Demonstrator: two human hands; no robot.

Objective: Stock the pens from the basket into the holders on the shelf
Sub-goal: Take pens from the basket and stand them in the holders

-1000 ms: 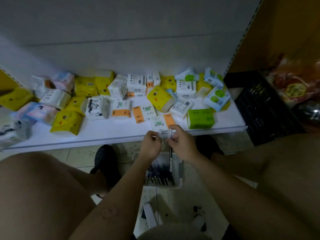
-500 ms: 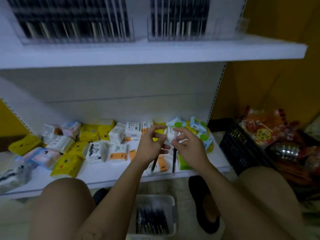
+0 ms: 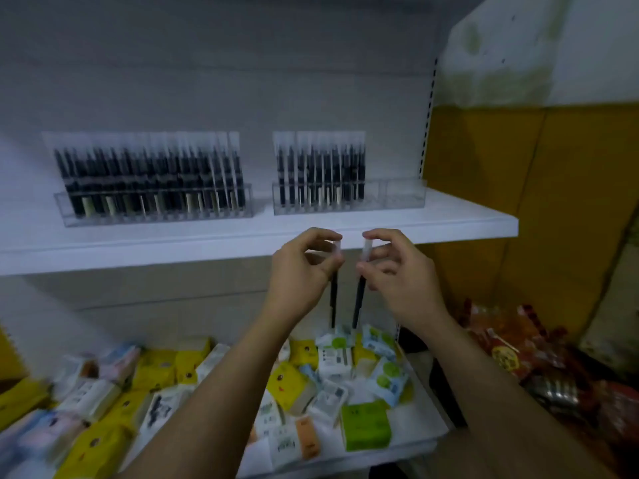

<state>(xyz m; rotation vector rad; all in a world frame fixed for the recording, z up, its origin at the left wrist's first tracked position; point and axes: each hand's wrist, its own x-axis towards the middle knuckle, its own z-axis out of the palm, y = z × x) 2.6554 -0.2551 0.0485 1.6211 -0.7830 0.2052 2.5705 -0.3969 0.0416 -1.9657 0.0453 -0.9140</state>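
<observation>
My left hand pinches the top of one packaged black pen, which hangs straight down. My right hand pinches a second packaged black pen the same way, close beside the first. Both hands hover just below the front edge of the white upper shelf. On that shelf stand two clear holders: the left holder is packed with pens, the right holder has pens on its left side and bare slots at its right end. The basket is out of view.
The lower shelf carries several tissue packs in yellow, white, green and blue. A perforated upright bounds the shelving on the right. Beyond it lie red snack packets against a yellow wall.
Both hands have risen with a pen each from over the basket, past the lower shelf, up to the edge of the upper shelf. The view has tilted up and the basket has dropped out of sight.
</observation>
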